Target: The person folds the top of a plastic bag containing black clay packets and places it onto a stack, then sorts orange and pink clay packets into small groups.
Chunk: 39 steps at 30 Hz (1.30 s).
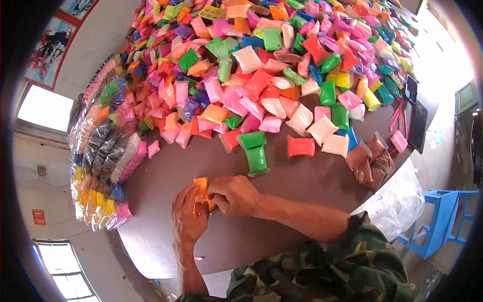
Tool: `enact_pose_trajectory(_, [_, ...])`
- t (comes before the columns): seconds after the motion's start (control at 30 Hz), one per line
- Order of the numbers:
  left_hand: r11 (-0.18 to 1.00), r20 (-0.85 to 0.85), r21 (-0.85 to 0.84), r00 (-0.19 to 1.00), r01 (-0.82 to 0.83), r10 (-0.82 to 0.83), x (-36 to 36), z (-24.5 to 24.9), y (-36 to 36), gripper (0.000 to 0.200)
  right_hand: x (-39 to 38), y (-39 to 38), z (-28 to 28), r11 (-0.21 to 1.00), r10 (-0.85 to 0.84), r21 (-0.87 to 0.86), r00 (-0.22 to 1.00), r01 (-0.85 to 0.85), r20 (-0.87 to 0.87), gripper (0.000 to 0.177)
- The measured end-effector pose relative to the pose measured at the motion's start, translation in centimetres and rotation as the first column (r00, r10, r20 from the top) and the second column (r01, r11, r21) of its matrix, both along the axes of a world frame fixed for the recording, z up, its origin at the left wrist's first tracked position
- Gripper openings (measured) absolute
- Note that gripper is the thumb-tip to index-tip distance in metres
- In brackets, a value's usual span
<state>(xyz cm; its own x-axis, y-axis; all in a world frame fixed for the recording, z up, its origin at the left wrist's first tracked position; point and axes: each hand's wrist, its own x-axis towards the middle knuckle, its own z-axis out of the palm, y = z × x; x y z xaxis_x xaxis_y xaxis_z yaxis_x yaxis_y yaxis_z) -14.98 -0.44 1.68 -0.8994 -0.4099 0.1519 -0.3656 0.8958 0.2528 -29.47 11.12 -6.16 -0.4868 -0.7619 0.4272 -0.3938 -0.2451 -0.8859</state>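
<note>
Over the brown table top, my left hand (188, 215) is closed on a small, glossy orange packet (200, 187). Its fingers cover the packet's left side, and more orange shows lower down between the hands. From the right, my right hand (234, 195) meets the same packet with curled, pinched fingers; the exact grip is partly hidden. Beyond my hands lie two joined green packets (256, 160) and a red packet (301, 147). Further back rises a large heap of coloured packets (261, 83).
Clear bags of sorted packets (100, 166) are stacked along the table's left edge. Brown packets (370, 163) lie at the right, near a dark flat tray (418, 126). Clear plastic sheeting (397, 204) hangs by the right edge, beside a blue stool (436, 221).
</note>
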Motion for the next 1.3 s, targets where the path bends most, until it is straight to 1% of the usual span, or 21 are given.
enact_pose_trajectory(0.1, [0.999, -0.002, 0.042, 1.000, 0.022, -0.022, -1.3, 1.1, 0.1, 0.028, 0.2, -0.2, 0.0, 0.994, -0.074, -0.073, 0.996, 0.078, 0.056, 0.014])
enact_pose_trajectory(0.2, [1.000, -0.040, -0.003, 0.999, 0.019, -0.019, -2.7, 0.8, -0.7, 0.025, -0.1, 0.3, 1.0, 0.993, -0.066, -0.088, 0.988, 0.079, 0.138, 0.013])
enact_pose_trajectory(0.3, [0.999, -0.053, 0.036, 0.998, 0.028, -0.026, -4.4, 0.8, -1.4, 0.027, -0.1, 0.1, 0.7, 0.990, -0.102, -0.074, 0.978, 0.117, 0.179, 0.012])
enact_pose_trajectory(0.4, [0.999, -0.117, -0.003, 0.992, 0.038, -0.038, -8.0, 1.5, -2.5, 0.030, -0.3, -0.1, 0.3, 0.995, -0.095, 0.025, 0.990, 0.093, 0.104, 0.009])
enact_pose_trajectory(0.5, [0.996, -0.153, 0.025, 0.985, 0.083, -0.078, -13.7, 3.3, -1.7, 0.039, 0.0, 0.0, 0.0, 0.993, -0.065, 0.090, 0.996, 0.070, -0.059, 0.013])
enact_pose_trajectory(0.6, [0.977, -0.090, 0.069, 0.977, 0.200, -0.194, -19.1, 3.2, -1.5, 0.065, -0.2, 0.0, -0.2, 0.994, -0.033, 0.106, 0.997, 0.040, -0.066, 0.012])
enact_pose_trajectory(0.7, [0.972, -0.013, 0.014, 0.972, 0.234, -0.234, -23.6, 2.3, 0.4, 0.088, -0.3, 0.1, 0.1, 0.987, 0.019, 0.159, 1.000, -0.022, 0.016, 0.011])
enact_pose_trajectory(0.8, [0.969, -0.095, -0.007, 0.964, 0.248, -0.248, -26.9, 0.5, 1.5, 0.100, -0.2, -0.3, -0.8, 0.987, 0.023, 0.163, 0.999, -0.019, -0.028, 0.013])
enact_pose_trajectory(0.83, [0.952, -0.162, 0.018, 0.940, 0.306, -0.299, -27.8, 0.5, 1.6, 0.096, -0.2, -0.2, -0.6, 0.987, 0.027, 0.160, 0.999, -0.024, -0.020, 0.014])
enact_pose_trajectory(0.93, [0.887, -0.273, 0.205, 0.895, 0.413, -0.354, -30.5, 1.0, 1.6, 0.092, -0.3, 0.1, -0.1, 0.987, 0.028, 0.160, 1.000, -0.027, -0.004, 0.016])
enact_pose_trajectory(0.97, [0.842, -0.252, 0.370, 0.915, 0.392, -0.315, -30.7, 1.6, 1.7, 0.076, -0.3, 0.0, -0.2, 0.986, 0.023, 0.163, 1.000, -0.022, -0.005, 0.016])
enact_pose_trajectory(1.0, [0.771, -0.320, 0.492, 0.908, 0.404, -0.272, -31.2, 1.2, 1.3, 0.071, -0.2, 0.0, -0.2, 0.986, 0.018, 0.164, 1.000, -0.017, -0.005, 0.016])
enact_pose_trajectory(1.07, [0.580, -0.426, 0.694, 0.893, 0.427, -0.147, -32.3, -0.1, 0.3, 0.060, -0.2, -0.1, 0.1, 0.985, -0.002, 0.172, 1.000, 0.002, 0.002, 0.016])
enact_pose_trajectory(1.1, [0.537, -0.444, 0.716, 0.885, 0.446, -0.142, -32.2, 0.4, 0.6, 0.050, -0.2, -0.1, 0.2, 0.984, -0.009, 0.177, 1.000, 0.008, 0.005, 0.016])
enact_pose_trajectory(1.2, [0.717, -0.304, 0.588, 0.923, 0.375, -0.234, -32.0, 0.8, 0.8, 0.051, -0.3, 0.0, 0.0, 0.983, 0.012, 0.184, 1.000, -0.013, 0.003, 0.016])
enact_pose_trajectory(1.27, [0.853, -0.211, 0.371, 0.928, 0.367, -0.308, -31.6, 0.4, 1.1, 0.049, -0.3, 0.0, -0.3, 0.988, 0.004, 0.153, 1.000, -0.001, -0.022, 0.017])
enact_pose_trajectory(1.3, [0.899, -0.156, 0.248, 0.931, 0.361, -0.330, -31.2, 0.2, 1.1, 0.048, -0.1, -0.1, -0.3, 0.991, 0.004, 0.134, 0.999, 0.000, -0.033, 0.018])
